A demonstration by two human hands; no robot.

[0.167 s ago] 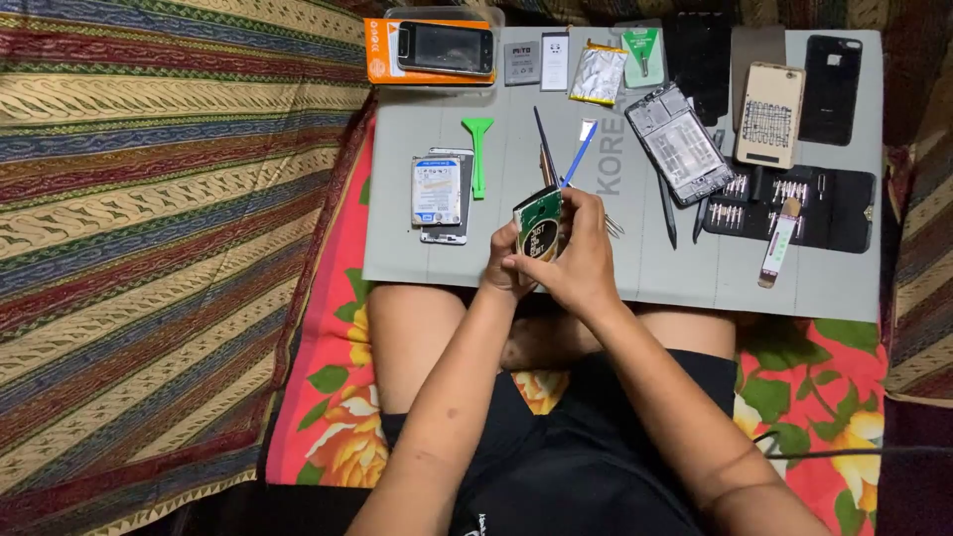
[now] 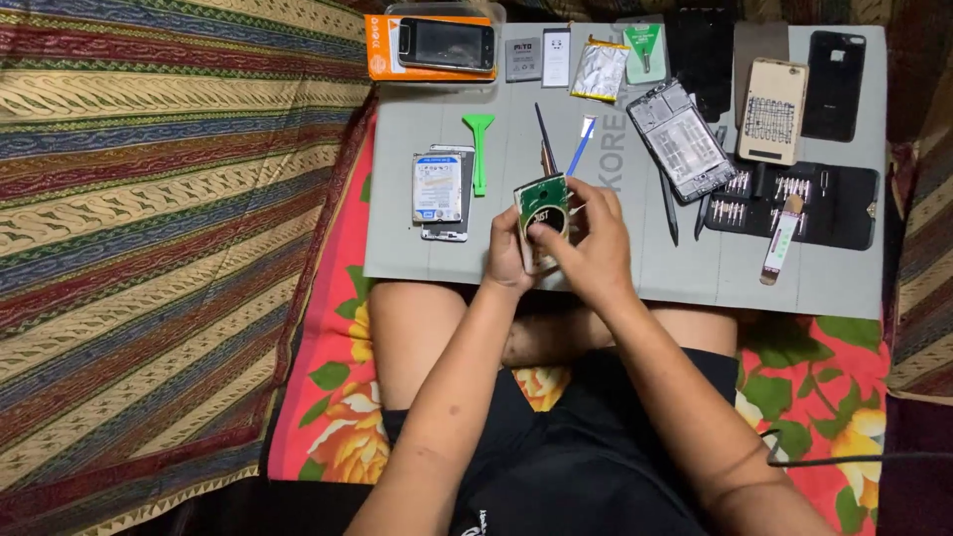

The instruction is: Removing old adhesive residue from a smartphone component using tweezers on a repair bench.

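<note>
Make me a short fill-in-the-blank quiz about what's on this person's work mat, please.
1. Both hands hold a small part with a ____ circuit board over the grey mat.
2. The plastic pry tool lying left of the hands is ____.
3. The phone at the mat's top left corner lies on an ____ box.

Missing words: green; green; orange
</note>
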